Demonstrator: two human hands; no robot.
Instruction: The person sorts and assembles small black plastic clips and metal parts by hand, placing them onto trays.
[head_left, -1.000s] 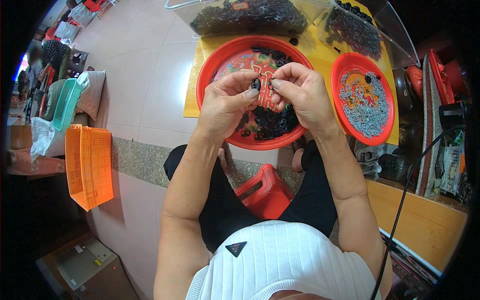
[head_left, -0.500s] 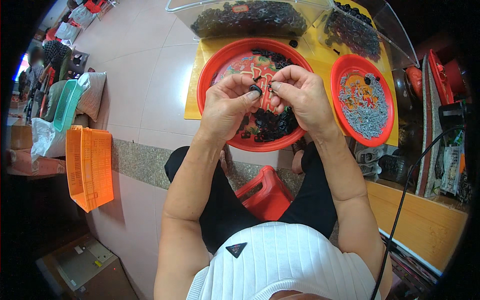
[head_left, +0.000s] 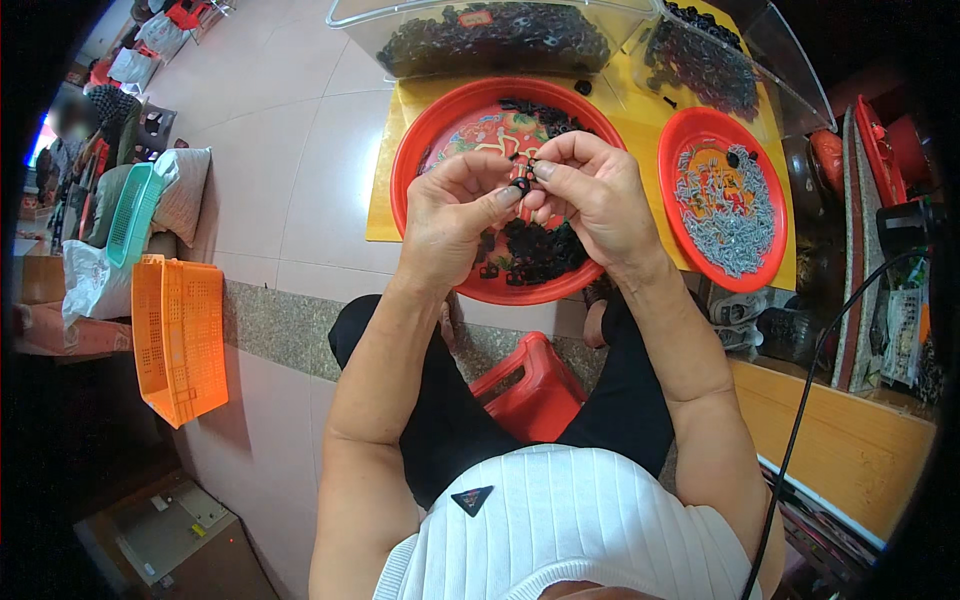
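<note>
Between thumb and fingers my left hand (head_left: 450,210) pinches a small round black plastic part (head_left: 521,185). Close against it, my right hand (head_left: 598,192) has its thumb and forefinger closed on a small black piece (head_left: 533,168); the two pieces meet or nearly meet, though the fingers partly hide them. Both hands are over a round red tray (head_left: 404,150) with a printed bottom. Loose small black plastic parts (head_left: 540,252) lie heaped at its near side, more at its far side.
On the yellow board, a second red tray (head_left: 672,215) carries grey screws (head_left: 740,225). Clear bins of black parts (head_left: 495,45) (head_left: 705,65) stand behind. A red stool (head_left: 540,390) is between my knees, an orange basket (head_left: 180,340) at left. A black cable (head_left: 805,400) hangs at right.
My right hand has moved slightly left, bringing its small piece up to the round black part in my left hand. The trays and bins look the same.
</note>
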